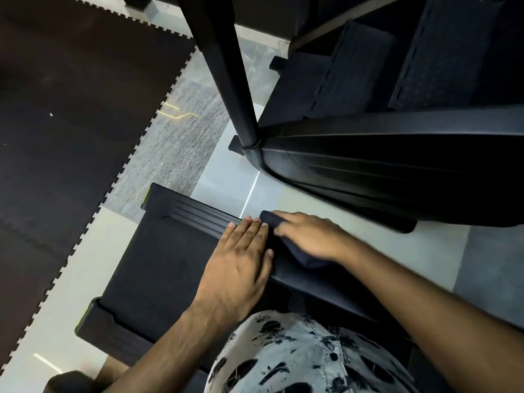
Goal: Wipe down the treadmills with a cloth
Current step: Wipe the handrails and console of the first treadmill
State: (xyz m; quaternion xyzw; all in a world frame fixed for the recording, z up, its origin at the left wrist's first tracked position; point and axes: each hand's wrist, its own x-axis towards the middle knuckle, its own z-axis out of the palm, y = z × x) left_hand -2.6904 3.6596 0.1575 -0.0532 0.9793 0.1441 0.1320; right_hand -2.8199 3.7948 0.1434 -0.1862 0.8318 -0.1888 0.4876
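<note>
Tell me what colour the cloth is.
Dark navy, nearly black, under the right hand; cloth shows in the head view.
</note>
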